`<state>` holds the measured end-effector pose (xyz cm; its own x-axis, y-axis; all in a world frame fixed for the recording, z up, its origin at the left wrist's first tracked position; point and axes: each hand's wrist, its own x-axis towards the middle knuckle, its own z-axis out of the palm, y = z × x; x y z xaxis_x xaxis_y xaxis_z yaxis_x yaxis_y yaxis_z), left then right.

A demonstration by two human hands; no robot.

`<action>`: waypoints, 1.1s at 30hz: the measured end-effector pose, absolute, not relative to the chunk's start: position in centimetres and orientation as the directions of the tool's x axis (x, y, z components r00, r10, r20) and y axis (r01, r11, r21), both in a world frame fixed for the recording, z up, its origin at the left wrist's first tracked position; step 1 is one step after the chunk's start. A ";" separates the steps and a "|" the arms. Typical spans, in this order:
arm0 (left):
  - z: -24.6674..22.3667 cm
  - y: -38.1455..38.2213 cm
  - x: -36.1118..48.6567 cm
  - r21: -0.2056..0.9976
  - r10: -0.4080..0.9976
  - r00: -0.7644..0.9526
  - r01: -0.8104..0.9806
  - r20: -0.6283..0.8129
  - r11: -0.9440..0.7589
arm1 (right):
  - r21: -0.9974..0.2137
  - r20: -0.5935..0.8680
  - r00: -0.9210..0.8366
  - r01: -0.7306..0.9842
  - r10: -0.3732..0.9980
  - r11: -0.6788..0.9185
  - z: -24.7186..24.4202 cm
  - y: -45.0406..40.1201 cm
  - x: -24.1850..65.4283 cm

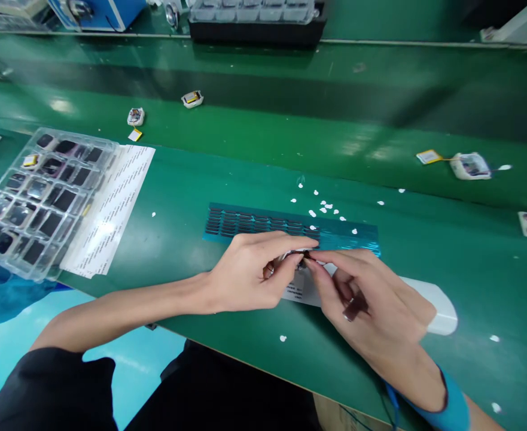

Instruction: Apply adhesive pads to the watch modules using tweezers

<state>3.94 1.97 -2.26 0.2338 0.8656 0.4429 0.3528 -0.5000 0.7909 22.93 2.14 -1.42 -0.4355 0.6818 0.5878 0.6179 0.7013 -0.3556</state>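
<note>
Across the glossy green worktop (492,269), a blue film sheet with dark strips (245,222) lies just beyond the fingers; left hand (249,269) and right hand (375,287) pinch, nearly closed, a small dark part (305,254) between them, which uneven pressure could flick among the small white tabs (329,206).

Unreadably small print on the long sheet (118,206) and white paper (305,291)
</note>
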 end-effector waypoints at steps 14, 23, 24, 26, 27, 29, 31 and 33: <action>-1.2 2.6 3.6 0.818 0.893 0.201 0.357 0.404 -0.451 | -0.437 0.507 -0.430 0.619 0.747 0.653 -0.3 2.1 23.7; -1.3 2.7 3.8 0.976 0.942 0.311 0.133 0.122 -0.171 | -0.342 0.564 -0.455 0.631 0.689 0.697 -0.9 1.9 24.6; -1.3 2.6 3.9 0.979 0.945 0.303 0.121 0.120 -0.163 | -0.305 0.574 -0.478 0.628 0.665 0.716 -0.9 1.9 24.8; -1.3 2.6 3.9 0.980 0.948 0.290 0.105 0.131 -0.168 | -0.244 0.587 -0.523 0.613 0.618 0.751 -1.0 2.0 25.2; -1.2 2.5 4.0 0.979 0.948 0.285 0.104 0.141 -0.177 | -0.234 0.588 -0.535 0.606 0.607 0.761 -0.9 2.0 25.2; -1.1 2.3 4.0 0.973 0.946 0.281 0.112 0.163 -0.201 | -0.232 0.577 -0.550 0.598 0.604 0.767 -0.8 2.1 25.2; -1.0 2.2 4.0 0.966 0.943 0.276 0.127 0.183 -0.224 | -0.226 0.568 -0.558 0.601 0.605 0.766 -0.6 2.1 25.2; -0.9 2.1 4.0 0.963 0.943 0.270 0.130 0.196 -0.237 | -0.196 0.560 -0.566 0.618 0.605 0.761 -0.4 2.1 25.2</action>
<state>3.96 2.14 -0.93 0.2696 0.9428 0.1960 0.1302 -0.2374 0.9627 25.15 2.11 -0.44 -0.5665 0.6049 0.5597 0.6184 0.7609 -0.1964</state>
